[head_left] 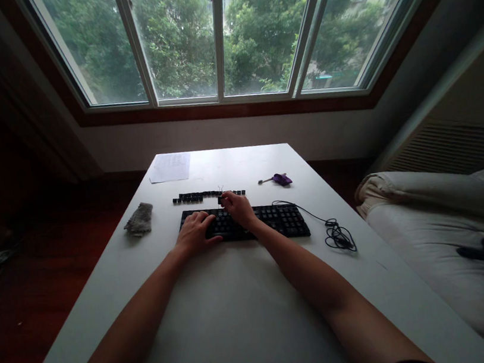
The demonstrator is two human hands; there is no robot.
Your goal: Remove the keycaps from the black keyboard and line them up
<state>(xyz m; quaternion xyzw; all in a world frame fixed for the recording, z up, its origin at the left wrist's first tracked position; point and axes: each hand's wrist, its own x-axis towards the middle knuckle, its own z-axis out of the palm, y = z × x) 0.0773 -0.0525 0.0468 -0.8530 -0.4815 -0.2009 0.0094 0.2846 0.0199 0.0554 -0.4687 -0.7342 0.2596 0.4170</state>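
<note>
A black keyboard point(281, 219) lies across the white table in front of me. My left hand point(195, 231) rests on its left end, fingers spread over the keys and thumb near the front edge. Above the middle of the keyboard, my right hand point(237, 208) pinches a small black keycap point(220, 200) between bent fingertips. Thin wires stick up by those fingers; whether they belong to a puller I cannot tell. Behind the keyboard stand loose black keycaps point(190, 198) in rows, partly hidden by my right hand.
A grey cloth point(139, 220) lies left of the keyboard. A brush with a purple piece point(281, 180) is at the back right. The keyboard's coiled cable point(340, 237) lies on the right. A paper sheet point(170, 167) sits at the far left corner, before the window.
</note>
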